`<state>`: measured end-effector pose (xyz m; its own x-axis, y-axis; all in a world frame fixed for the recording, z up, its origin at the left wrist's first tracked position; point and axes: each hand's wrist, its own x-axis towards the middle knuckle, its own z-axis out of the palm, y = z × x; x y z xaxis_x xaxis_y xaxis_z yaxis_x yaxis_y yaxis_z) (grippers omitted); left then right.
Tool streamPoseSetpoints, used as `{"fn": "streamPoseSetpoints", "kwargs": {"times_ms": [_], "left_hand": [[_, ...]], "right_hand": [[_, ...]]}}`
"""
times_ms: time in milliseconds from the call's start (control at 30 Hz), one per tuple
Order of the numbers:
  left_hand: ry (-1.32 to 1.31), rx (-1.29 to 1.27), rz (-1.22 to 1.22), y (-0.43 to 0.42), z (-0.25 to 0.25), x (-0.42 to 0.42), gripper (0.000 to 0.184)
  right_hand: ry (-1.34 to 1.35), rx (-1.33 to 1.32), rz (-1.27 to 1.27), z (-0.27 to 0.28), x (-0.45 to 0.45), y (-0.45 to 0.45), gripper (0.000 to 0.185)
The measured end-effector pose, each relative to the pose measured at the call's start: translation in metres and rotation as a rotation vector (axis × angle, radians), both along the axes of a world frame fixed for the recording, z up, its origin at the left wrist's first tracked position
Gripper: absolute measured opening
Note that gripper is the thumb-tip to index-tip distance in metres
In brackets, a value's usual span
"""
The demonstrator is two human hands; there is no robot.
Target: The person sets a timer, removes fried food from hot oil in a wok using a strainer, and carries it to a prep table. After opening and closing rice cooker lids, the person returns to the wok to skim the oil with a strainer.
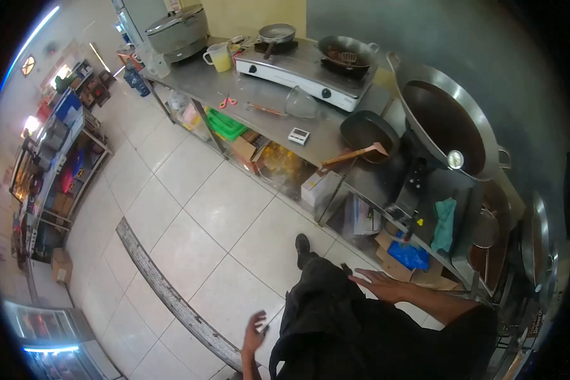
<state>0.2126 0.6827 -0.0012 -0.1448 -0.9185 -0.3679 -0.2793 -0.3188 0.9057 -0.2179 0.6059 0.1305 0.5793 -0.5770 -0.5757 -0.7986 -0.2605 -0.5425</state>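
Note:
My left hand [254, 334] hangs low over the tiled floor, fingers loosely bent and apart, holding nothing. My right hand [381, 286] is stretched out flat beside the dark clothing, its fingers spread and empty. It is nearest to the lower shelf, where a blue plastic bag [410, 255] lies on cardboard. Above, a teal cloth [444, 225] rests on the metal counter edge. A large wok [448, 81] of dark liquid has a round dial [455, 159] at its rim. Left of it, a wooden-handled tool [356, 154] leans across a dark square pan [363, 128].
On the steel counter are a two-burner stove [291, 77] with pans, a glass bowl [301, 104], a small digital timer [299, 135], scissors [227, 100], a pitcher [220, 58] and a large lidded cooker [178, 37]. A long worn strip [161, 291] crosses the floor.

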Motion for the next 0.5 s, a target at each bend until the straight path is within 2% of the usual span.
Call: {"fn": "streamPoseSetpoints", "kwargs": {"times_ms": [33, 67, 133, 167, 233, 267, 333, 400, 467, 500], "left_hand": [[-0.008, -0.076, -0.075, 0.000, 0.039, -0.009, 0.058], [0.149, 0.088, -0.042, 0.021, 0.013, 0.001, 0.059], [0.074, -0.037, -0.148, 0.009, 0.034, -0.006, 0.059], [0.026, -0.111, -0.182, -0.010, 0.037, -0.011, 0.059], [-0.078, -0.248, -0.233, -0.060, 0.038, -0.024, 0.059], [-0.123, -0.304, -0.262, -0.089, 0.038, -0.028, 0.059], [-0.171, -0.365, -0.319, -0.135, 0.041, -0.037, 0.058], [-0.174, -0.406, -0.384, -0.181, 0.046, -0.044, 0.058], [-0.170, -0.425, -0.433, -0.216, 0.050, -0.048, 0.058], [-0.170, -0.431, -0.458, -0.231, 0.053, -0.048, 0.058]], "right_hand": [[-0.025, -0.153, 0.134, 0.009, 0.005, -0.011, 0.093], [-0.033, -0.154, 0.130, 0.024, 0.016, -0.026, 0.093], [-0.233, -0.043, 0.209, 0.049, 0.046, -0.061, 0.096], [-0.242, -0.044, 0.211, 0.042, 0.050, -0.083, 0.096], [-0.142, -0.209, 0.502, 0.017, 0.058, -0.130, 0.089], [-0.153, -0.210, 0.504, 0.010, 0.060, -0.154, 0.089], [-0.377, -0.248, 0.583, -0.003, 0.061, -0.196, 0.084], [-0.397, -0.284, 0.582, -0.017, 0.057, -0.229, 0.079], [-0.587, -0.238, 0.529, -0.040, 0.052, -0.258, 0.072], [-0.641, -0.307, 0.538, -0.047, 0.050, -0.271, 0.067]]}}
